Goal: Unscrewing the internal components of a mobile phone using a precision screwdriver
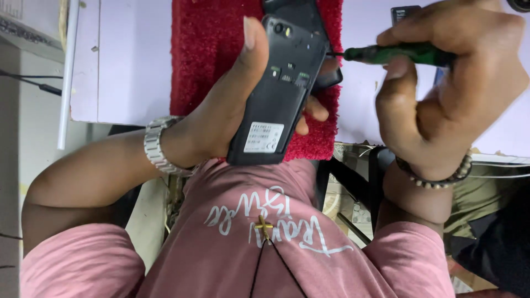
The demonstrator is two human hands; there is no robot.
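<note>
My left hand point(232, 105) gripped the black phone point(279, 94) back-up over the red mat's point(204, 55) near edge (steadier there), while my right hand point(447, 83) clenched the green screwdriver point(397, 53), tip at its side.

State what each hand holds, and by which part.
Left hand grips the black phone by its long edges, back open. Right hand holds the green screwdriver by its handle.

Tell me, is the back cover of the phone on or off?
Off: the phone in the left hand shows bare card slots and a label.
</note>
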